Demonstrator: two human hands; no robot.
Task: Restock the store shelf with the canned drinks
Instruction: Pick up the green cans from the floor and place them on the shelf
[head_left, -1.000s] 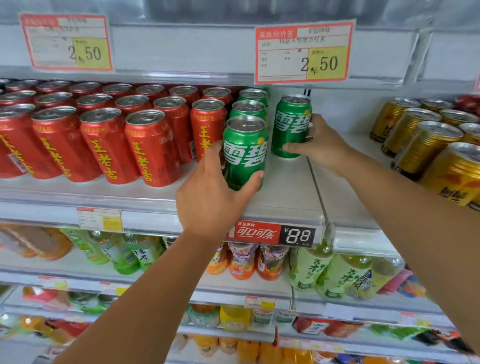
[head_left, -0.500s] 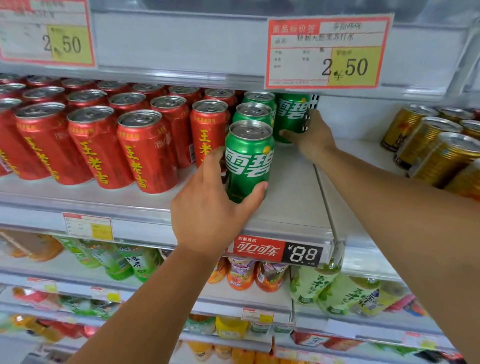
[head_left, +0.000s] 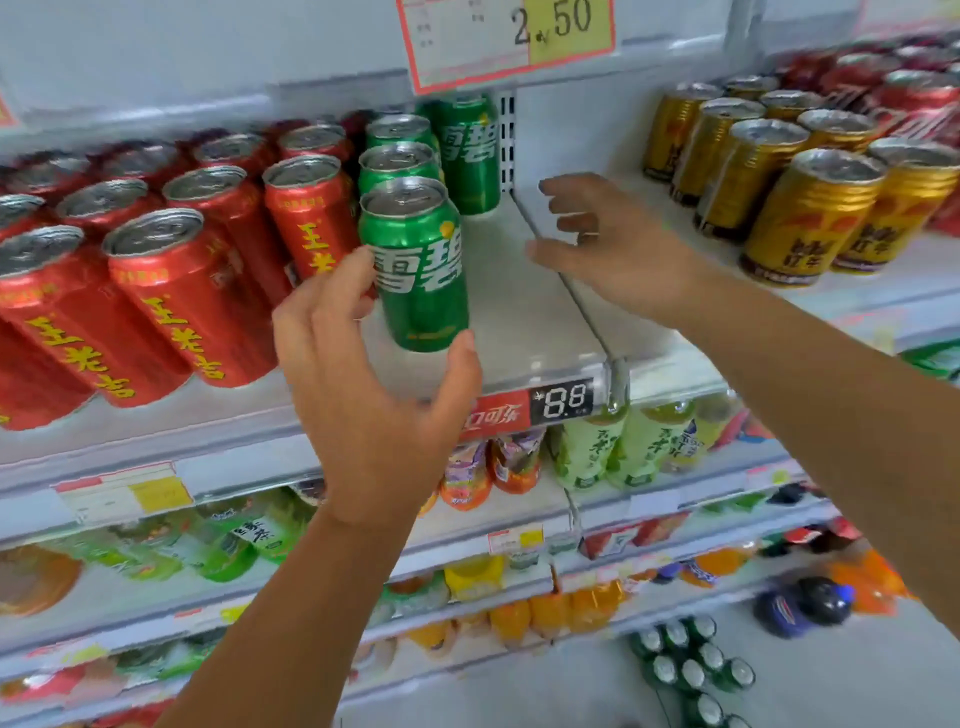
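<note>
A row of green cans stands on the white shelf (head_left: 530, 312), and the front green can (head_left: 421, 270) is upright near the edge. My left hand (head_left: 374, 395) hovers just in front of it with the fingers spread; a fingertip is at its left side and the thumb is near its base. It holds nothing. A second green can (head_left: 470, 156) stands alone at the back, right of the row. My right hand (head_left: 613, 249) is in the air in front of that can, fingers loose and apart from it.
Red cans (head_left: 171, 291) fill the shelf left of the green row. Gold cans (head_left: 810, 208) stand on the section to the right, past a divider (head_left: 582, 301). Bare shelf lies between the green cans and the divider. More green cans (head_left: 691, 665) sit on the floor below.
My left hand let go of the front green can and opened. My right hand released the back green can and drew back toward me. The view shifted to the right.
</note>
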